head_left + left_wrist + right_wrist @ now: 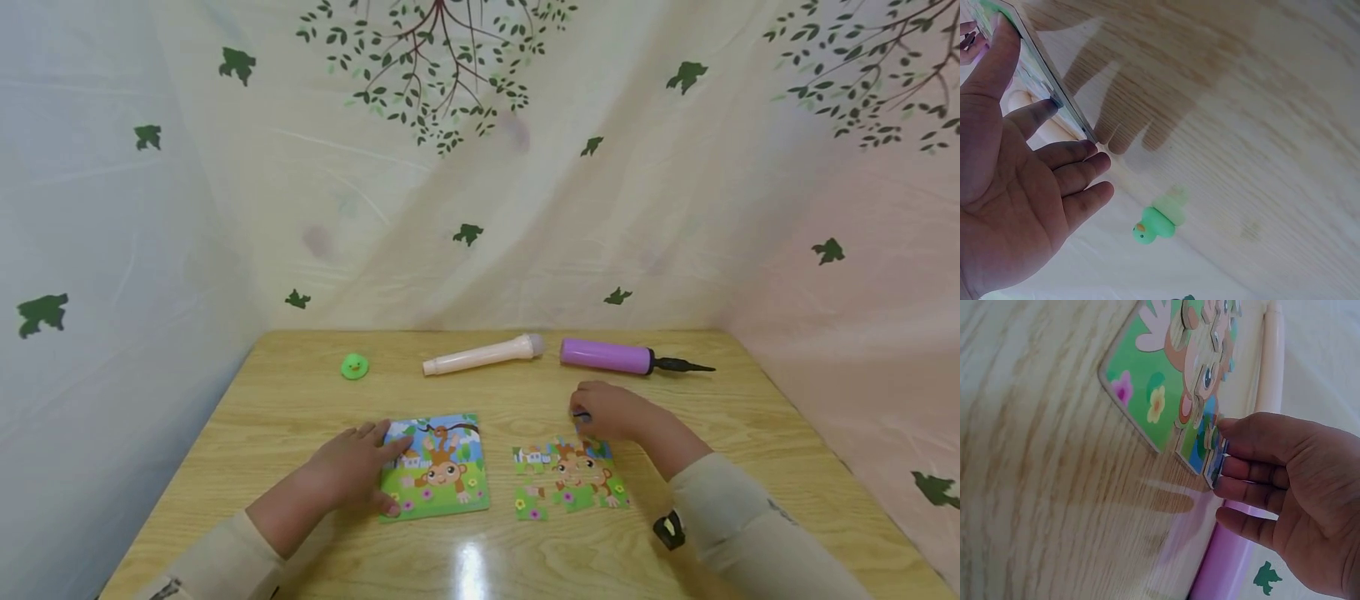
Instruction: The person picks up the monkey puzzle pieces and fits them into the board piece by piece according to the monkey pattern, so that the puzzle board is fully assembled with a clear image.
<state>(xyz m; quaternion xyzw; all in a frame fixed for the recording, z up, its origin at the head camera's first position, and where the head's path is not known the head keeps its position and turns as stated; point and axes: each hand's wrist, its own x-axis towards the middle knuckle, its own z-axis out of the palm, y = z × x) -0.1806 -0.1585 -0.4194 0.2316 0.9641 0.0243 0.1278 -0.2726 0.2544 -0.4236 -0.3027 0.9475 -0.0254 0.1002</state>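
My left hand [348,473] lies with fingers spread over the left side of a square monkey picture board [442,492], thumb and index finger on its face. In the left wrist view, the other fingers extend by the board's edge. To the right is a partly joined jigsaw of the same monkey [581,471], with gaps between some pieces. My right hand [609,412] is at its top right corner, pinching a blue puzzle piece [1215,467] between thumb and fingertips. That piece sits right beside the neighbouring pieces, partly covered by the fingers.
Along the back of the wooden table [300,400] lie a green duck toy [355,367], a pale pink microphone-shaped toy [480,357] and a purple hand pump [607,356] with a black nozzle. A cloth with printed leaves hangs behind and at both sides.
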